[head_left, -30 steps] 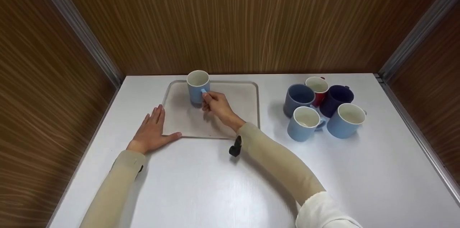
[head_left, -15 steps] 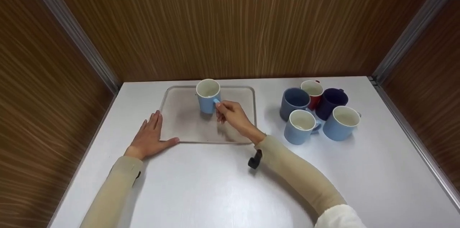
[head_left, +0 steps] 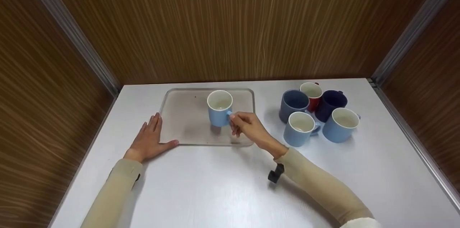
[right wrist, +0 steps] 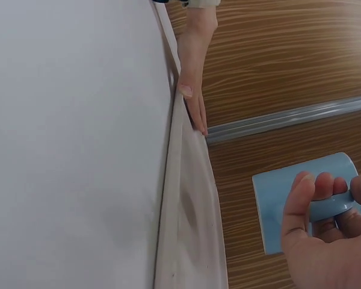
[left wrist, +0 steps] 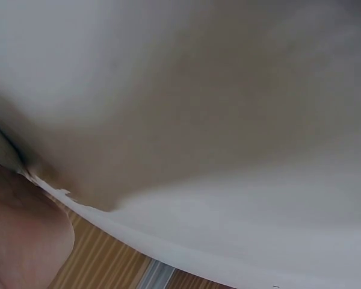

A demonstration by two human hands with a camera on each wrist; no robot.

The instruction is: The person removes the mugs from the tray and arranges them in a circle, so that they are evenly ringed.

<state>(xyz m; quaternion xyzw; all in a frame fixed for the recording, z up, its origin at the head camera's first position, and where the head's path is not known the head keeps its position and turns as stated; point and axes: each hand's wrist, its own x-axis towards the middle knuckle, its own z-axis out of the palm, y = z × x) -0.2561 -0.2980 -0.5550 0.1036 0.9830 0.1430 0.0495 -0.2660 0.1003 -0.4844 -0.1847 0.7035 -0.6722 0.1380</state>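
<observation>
My right hand (head_left: 254, 129) grips the handle of a light blue mug (head_left: 218, 116) with a pale inside. The mug is upright above the right half of a beige tray (head_left: 183, 116). In the right wrist view, fingers curl through the handle of the mug (right wrist: 268, 201), which is clear of the tray (right wrist: 201, 241). My left hand (head_left: 148, 141) lies with straight, spread fingers at the tray's near left corner, fingers along the left side and thumb at the front edge. Only the base of the left hand (left wrist: 27, 241) shows in the left wrist view.
To the tray's right stand several mugs: a grey-blue mug (head_left: 286, 111), a red mug (head_left: 314, 103), a dark purple mug (head_left: 325, 107) and two light blue mugs, a nearer one (head_left: 295, 135) and a right one (head_left: 336, 131). Wood-grain panels (head_left: 230, 27) enclose the white table (head_left: 201, 185).
My right hand has carried the light blue mug from the tray's back left rightward and toward me. The left hand has stayed at the tray's corner. The view has shifted slightly.
</observation>
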